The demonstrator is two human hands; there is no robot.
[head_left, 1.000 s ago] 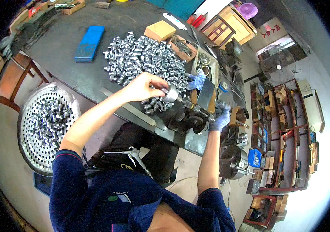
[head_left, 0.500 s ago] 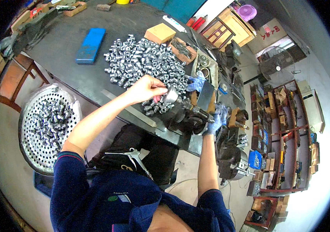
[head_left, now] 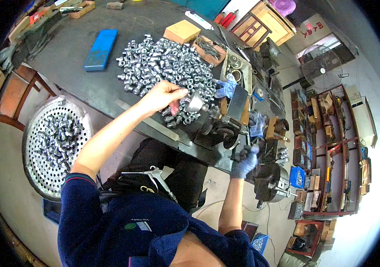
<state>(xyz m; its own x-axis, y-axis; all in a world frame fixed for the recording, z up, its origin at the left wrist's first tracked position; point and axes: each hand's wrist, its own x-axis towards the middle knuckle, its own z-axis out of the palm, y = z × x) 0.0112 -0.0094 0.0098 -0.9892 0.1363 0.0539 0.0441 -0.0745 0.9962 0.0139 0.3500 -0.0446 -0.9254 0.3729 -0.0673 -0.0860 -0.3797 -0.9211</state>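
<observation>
My left hand [head_left: 167, 97], bare, is pinched closed at the front of the silver cone-shaped chuck [head_left: 194, 103]. Whatever lies between its fingertips is too small to make out. The chuck belongs to a dark bench fixture [head_left: 219, 129] with a spindle and a round handwheel at the table's near edge. My right hand [head_left: 245, 165] wears a blue-grey glove with dark fingers and is just nearer than the fixture's right end. Its fingers are smeared by motion. Beyond the left hand spreads a big heap of shiny metal hex fittings [head_left: 167, 64] on the dark table.
A perforated metal basket [head_left: 30, 147] with more fittings stands at left. An air blow gun [head_left: 156, 175] lies over my lap. The table holds a blue case [head_left: 101, 50], a yellow box [head_left: 182, 31] and a patterned glove [head_left: 226, 86]. Shelves [head_left: 332, 151] line the right side.
My right hand has come away from the fixture's right end, moving toward me. My left hand stays at the chuck, shifted slightly left and up in view.
</observation>
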